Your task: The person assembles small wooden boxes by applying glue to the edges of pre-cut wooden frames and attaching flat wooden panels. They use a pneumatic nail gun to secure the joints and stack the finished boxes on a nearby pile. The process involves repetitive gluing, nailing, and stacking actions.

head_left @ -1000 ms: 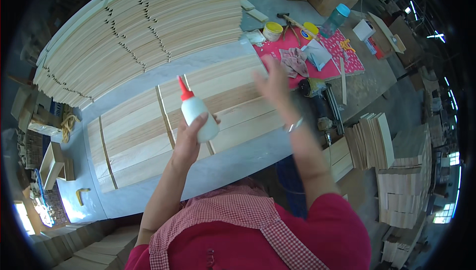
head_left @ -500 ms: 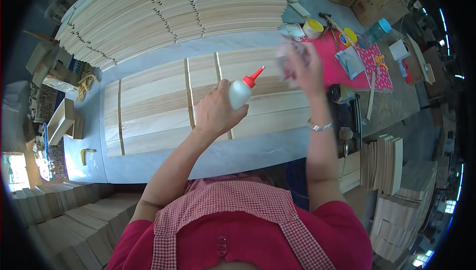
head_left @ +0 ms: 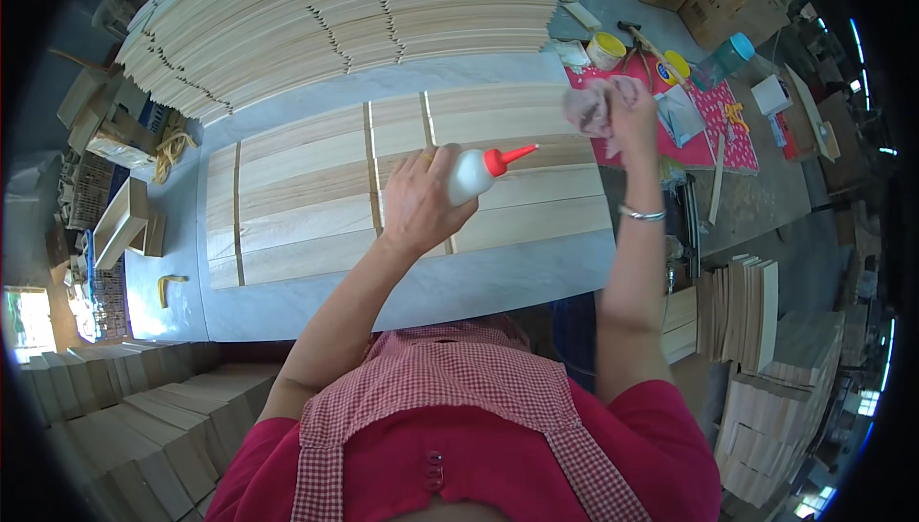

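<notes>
My left hand [head_left: 418,198] is wrapped round a white squeeze bottle [head_left: 469,177] with a red nozzle that points to the right. Below it lie several pale wooden boards [head_left: 306,206], side by side, with grooves running across them. Over the right end of the boards and the pink cloth, my right hand [head_left: 633,124] grips a crumpled, pale pinkish rag [head_left: 598,105]. A silver bracelet circles that wrist. The rag covers part of my right fingers.
A tall stack of grooved boards [head_left: 354,14] fills the table's far side. At the right, a pink cloth [head_left: 691,144] carries a yellow tub [head_left: 606,50], a hammer [head_left: 655,51] and a turquoise-lidded bottle [head_left: 728,60]. Small wooden boxes [head_left: 123,220] stand at the left.
My right hand has moved right and slightly nearer with the rag, blurred before and clearer now. The bottle in my left hand has tipped, its nozzle now lying flatter toward the right.
</notes>
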The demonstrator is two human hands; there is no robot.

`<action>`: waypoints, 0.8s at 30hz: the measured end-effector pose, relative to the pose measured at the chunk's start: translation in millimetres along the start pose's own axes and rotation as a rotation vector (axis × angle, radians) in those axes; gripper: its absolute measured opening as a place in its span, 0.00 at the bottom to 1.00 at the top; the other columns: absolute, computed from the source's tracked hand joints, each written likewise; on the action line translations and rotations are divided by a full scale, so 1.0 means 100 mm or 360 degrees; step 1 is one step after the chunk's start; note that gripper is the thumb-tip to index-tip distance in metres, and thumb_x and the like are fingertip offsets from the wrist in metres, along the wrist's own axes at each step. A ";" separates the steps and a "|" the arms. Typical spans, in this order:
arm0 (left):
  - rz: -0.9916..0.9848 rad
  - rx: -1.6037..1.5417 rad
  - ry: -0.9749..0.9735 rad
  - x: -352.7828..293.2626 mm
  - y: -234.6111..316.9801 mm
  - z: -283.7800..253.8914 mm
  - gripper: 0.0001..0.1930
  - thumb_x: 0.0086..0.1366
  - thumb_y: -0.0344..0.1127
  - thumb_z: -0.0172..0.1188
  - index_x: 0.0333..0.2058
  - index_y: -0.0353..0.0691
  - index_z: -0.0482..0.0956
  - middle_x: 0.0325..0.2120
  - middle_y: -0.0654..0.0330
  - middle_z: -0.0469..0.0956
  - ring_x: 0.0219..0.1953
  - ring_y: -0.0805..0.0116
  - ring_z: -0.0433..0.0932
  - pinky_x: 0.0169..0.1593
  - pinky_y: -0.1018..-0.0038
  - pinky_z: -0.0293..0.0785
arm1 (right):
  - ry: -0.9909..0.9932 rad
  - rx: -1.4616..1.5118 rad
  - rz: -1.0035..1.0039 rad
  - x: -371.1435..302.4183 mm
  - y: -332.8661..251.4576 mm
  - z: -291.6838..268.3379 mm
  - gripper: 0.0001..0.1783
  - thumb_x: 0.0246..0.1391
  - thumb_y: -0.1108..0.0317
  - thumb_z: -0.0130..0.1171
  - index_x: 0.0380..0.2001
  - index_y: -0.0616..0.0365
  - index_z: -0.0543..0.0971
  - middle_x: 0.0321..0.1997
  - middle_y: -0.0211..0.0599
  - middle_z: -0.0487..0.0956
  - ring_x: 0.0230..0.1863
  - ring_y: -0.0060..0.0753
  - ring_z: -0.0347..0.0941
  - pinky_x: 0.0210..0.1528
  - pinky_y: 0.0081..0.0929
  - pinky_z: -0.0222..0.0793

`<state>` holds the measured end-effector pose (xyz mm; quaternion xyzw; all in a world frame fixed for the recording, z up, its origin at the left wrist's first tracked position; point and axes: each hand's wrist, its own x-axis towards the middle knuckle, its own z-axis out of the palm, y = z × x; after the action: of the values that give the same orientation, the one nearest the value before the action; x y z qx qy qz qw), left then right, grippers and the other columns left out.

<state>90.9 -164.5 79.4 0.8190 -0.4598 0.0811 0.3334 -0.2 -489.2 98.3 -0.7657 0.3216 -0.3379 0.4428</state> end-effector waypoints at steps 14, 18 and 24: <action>-0.1205 -0.2598 0.0089 -0.14 0.38 0.12 0.25 0.72 0.49 0.59 0.58 0.39 0.68 0.50 0.58 0.74 0.53 0.70 0.73 0.58 0.66 0.72 | -0.0520 0.1008 -0.0231 -2.15 -0.48 1.04 0.40 0.61 0.58 0.66 0.67 0.67 0.60 0.62 0.46 0.70 0.63 0.38 0.68 0.64 0.35 0.66; -0.1110 -0.2708 -0.0108 -0.23 0.34 0.04 0.30 0.70 0.50 0.62 0.62 0.41 0.65 0.54 0.57 0.72 0.56 0.65 0.71 0.61 0.65 0.68 | -0.0188 0.0968 -0.0002 -2.16 -0.61 1.06 0.32 0.61 0.58 0.66 0.57 0.65 0.65 0.54 0.43 0.71 0.54 0.30 0.70 0.55 0.29 0.71; -0.0347 -0.0855 -0.0411 -0.48 0.11 -0.47 0.51 0.58 0.63 0.67 0.71 0.39 0.56 0.72 0.50 0.55 0.75 0.52 0.53 0.75 0.55 0.49 | -0.0009 0.1022 -0.0190 -1.52 -0.87 0.68 0.30 0.57 0.59 0.68 0.53 0.65 0.67 0.45 0.40 0.75 0.35 0.26 0.73 0.35 0.24 0.73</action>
<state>63.3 -106.0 99.8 0.7496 -0.4129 -0.1841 0.4834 -14.2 -303.0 114.7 -0.6054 0.1519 -0.4454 0.6419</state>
